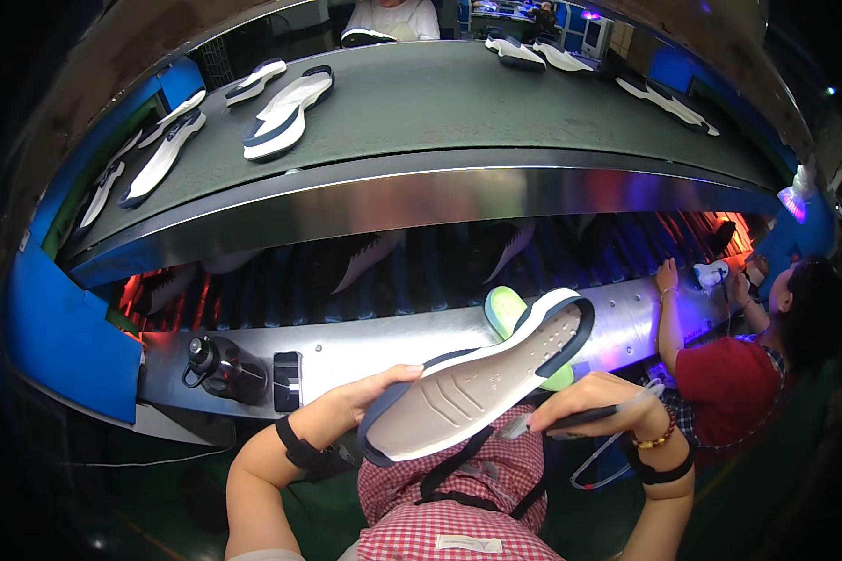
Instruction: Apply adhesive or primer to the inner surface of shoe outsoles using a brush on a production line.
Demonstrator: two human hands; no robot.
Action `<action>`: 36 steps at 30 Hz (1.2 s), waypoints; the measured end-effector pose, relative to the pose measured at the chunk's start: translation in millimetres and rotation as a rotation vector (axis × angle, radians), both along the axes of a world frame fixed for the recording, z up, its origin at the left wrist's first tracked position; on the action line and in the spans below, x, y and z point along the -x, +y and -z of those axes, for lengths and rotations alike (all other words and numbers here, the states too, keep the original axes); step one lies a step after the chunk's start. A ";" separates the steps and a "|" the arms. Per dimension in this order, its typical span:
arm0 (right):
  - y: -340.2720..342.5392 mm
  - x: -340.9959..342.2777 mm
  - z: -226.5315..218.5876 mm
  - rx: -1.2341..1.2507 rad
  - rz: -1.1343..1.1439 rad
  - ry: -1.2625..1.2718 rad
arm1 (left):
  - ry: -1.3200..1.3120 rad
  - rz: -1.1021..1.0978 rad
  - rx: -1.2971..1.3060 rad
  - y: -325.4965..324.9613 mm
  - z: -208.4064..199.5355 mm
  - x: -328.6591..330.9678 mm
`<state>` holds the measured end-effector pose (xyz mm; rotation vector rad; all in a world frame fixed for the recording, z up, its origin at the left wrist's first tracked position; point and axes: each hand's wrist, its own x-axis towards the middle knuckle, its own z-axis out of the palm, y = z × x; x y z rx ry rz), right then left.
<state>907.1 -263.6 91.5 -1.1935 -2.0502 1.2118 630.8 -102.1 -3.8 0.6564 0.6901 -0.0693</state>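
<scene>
A shoe sole [468, 397] with a beige inner face, white sidewall and dark blue ends is held tilted in front of my body. My left hand [384, 388] is closed on its left edge, thumb along the rim. In my right hand [603, 402] is a brush [571, 421] with a dark handle, its pale bristles close to the lower edge of the sole; whether they touch, I cannot tell. Behind the held sole a light green sole [507, 313] shows in part on the metal ledge, the rest of it hidden.
A dark water bottle [229, 371] and a phone [287, 381] rest on the ledge [346, 346]. Beyond are shoe uppers above glowing rollers and a conveyor belt [421, 112] carrying several white-and-blue soles [290, 112]. A co-worker in red [734, 383] sits on the right; another person [393, 19] stands across the belt.
</scene>
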 end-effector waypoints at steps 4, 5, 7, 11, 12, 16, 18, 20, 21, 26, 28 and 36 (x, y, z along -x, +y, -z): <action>2.3 19.2 -24.5 -0.045 0.125 0.262 | -0.052 -0.130 0.157 38.4 28.7 20.9; 3.2 25.6 -20.8 -0.071 0.221 0.283 | -0.076 -0.150 0.193 49.8 25.1 35.4; 8.2 33.7 -1.5 -0.137 0.380 0.272 | -0.128 -0.167 0.263 41.0 52.9 -28.6; 19.5 44.7 86.0 0.311 0.689 0.560 | -0.204 -0.219 0.421 -15.6 136.4 -47.0; 18.7 45.3 111.2 0.305 0.723 0.595 | -0.220 -0.239 0.471 -16.7 149.6 -46.4; 13.4 48.8 171.5 0.336 0.857 0.730 | -0.211 -0.277 0.291 -24.3 175.6 -51.6; 14.1 53.3 190.1 0.370 0.900 0.750 | -0.251 -0.343 0.410 -26.6 170.8 -46.5; 20.8 59.5 199.5 0.364 0.956 0.739 | -0.151 -0.460 0.334 -35.9 177.3 -44.2; 24.7 64.4 200.8 0.354 0.979 0.778 | -0.149 -0.451 0.240 -40.7 187.6 -41.6; 37.7 68.1 207.5 0.348 1.052 0.792 | -0.158 -0.551 0.173 -33.7 174.5 -47.9; 50.5 65.8 198.9 0.285 1.055 0.796 | -0.177 -0.559 0.170 -17.6 160.0 -52.2; 97.4 43.8 124.1 -0.009 0.996 0.835 | -0.620 -0.555 0.156 -7.3 97.1 -82.3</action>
